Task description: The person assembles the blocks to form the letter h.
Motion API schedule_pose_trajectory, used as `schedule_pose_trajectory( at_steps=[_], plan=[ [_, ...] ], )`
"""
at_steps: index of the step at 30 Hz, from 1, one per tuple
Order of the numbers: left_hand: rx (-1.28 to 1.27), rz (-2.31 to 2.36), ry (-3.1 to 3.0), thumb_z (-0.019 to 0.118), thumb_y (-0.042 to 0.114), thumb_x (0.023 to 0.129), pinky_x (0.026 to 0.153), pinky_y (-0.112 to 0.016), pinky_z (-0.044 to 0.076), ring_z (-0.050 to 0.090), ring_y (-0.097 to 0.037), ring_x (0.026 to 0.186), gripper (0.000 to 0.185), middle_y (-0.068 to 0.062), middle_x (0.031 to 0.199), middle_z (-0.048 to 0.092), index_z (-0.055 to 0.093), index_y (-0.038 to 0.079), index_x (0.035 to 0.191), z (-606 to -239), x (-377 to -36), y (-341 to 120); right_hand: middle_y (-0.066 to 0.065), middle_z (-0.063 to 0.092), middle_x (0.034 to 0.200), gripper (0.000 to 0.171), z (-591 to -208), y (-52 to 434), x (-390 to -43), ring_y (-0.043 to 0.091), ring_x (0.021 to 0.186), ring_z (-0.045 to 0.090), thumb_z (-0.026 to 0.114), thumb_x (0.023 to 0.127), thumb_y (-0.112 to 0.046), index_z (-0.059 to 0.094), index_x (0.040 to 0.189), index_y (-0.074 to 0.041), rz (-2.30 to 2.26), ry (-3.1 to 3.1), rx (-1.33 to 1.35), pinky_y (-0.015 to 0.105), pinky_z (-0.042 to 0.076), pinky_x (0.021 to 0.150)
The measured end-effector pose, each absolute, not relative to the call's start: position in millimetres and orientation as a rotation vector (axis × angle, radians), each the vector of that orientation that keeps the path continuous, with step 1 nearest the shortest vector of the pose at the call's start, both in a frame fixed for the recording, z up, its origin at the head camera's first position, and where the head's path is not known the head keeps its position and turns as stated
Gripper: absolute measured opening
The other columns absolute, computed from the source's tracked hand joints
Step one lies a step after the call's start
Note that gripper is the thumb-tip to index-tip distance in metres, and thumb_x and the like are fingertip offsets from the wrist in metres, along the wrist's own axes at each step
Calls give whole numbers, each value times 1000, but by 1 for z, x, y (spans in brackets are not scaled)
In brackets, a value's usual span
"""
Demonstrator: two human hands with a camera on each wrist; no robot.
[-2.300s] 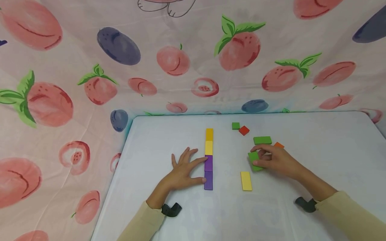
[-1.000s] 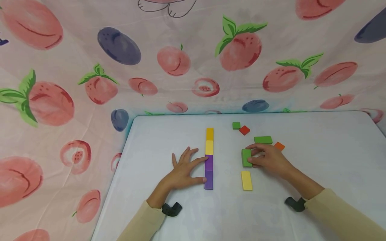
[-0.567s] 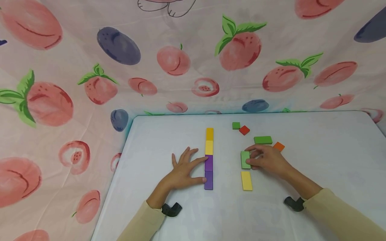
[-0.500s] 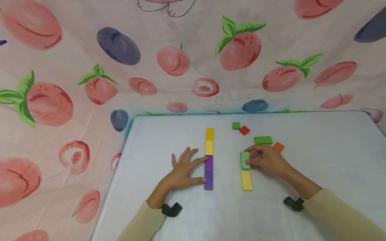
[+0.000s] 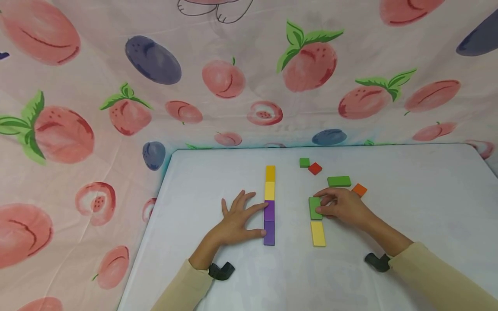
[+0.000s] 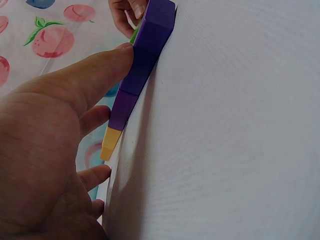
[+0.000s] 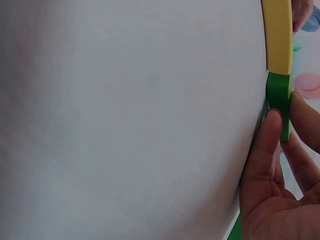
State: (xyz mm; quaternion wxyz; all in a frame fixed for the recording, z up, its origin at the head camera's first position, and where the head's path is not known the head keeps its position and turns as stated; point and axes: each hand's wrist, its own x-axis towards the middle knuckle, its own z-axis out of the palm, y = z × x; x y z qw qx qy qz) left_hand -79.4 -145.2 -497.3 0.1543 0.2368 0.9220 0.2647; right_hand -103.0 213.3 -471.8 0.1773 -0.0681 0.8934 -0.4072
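Note:
My left hand (image 5: 233, 222) lies beside a straight column of blocks, its fingers spread. Its thumb and index fingertip touch the left side of the two purple blocks (image 5: 269, 233); a light yellow block (image 5: 269, 191) and a darker yellow block (image 5: 270, 173) continue the column away from me. My right hand (image 5: 344, 207) pinches a green block (image 5: 314, 208) between thumb and fingers. That block stands at the far end of a pale yellow block (image 5: 318, 234), in line with it; in the right wrist view the green block (image 7: 278, 95) meets the yellow block (image 7: 278, 37) end to end.
Beyond my right hand lie a green block (image 5: 339, 181) and an orange block (image 5: 359, 190), partly covered by the hand. Farther back are a small green block (image 5: 304, 163) and a red block (image 5: 315, 168). A fruit-patterned cloth (image 5: 264, 86) rises behind the white table (image 5: 202, 172).
My right hand has carried the green block left, turned it in line with the pale yellow block, and drawn it toward me to that block's far end. The left hand has stayed put.

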Motion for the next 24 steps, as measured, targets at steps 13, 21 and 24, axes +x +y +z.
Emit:
schedule_pose_trajectory(
  at_steps=[13, 21, 24],
  plan=[
    [677, 761, 2644, 70, 63, 88, 110, -77, -20, -5, -29, 160, 74, -1, 171, 14, 41, 44, 154, -497, -79, -145, 0, 67, 92, 42, -470, 215, -104, 15, 70, 62, 79, 90, -32, 71, 127, -15, -1064, 2546, -261, 24, 50, 61],
    [675, 772, 2642, 70, 62, 88, 111, -76, -21, -4, -29, 160, 74, -1, 171, 15, 42, 43, 153, -496, -79, -144, 0, 65, 98, 46, -468, 220, -107, 17, 83, 57, 80, 88, -30, 68, 130, -16, -1020, 2504, -321, 23, 50, 66],
    [670, 769, 2639, 70, 62, 88, 111, -76, -21, -5, -29, 160, 74, -1, 171, 14, 42, 44, 153, -496, -79, -144, 0, 64, 98, 46, -468, 220, -106, 18, 83, 57, 82, 87, -28, 69, 129, -15, -1023, 2499, -320, 23, 50, 66]
  ],
)
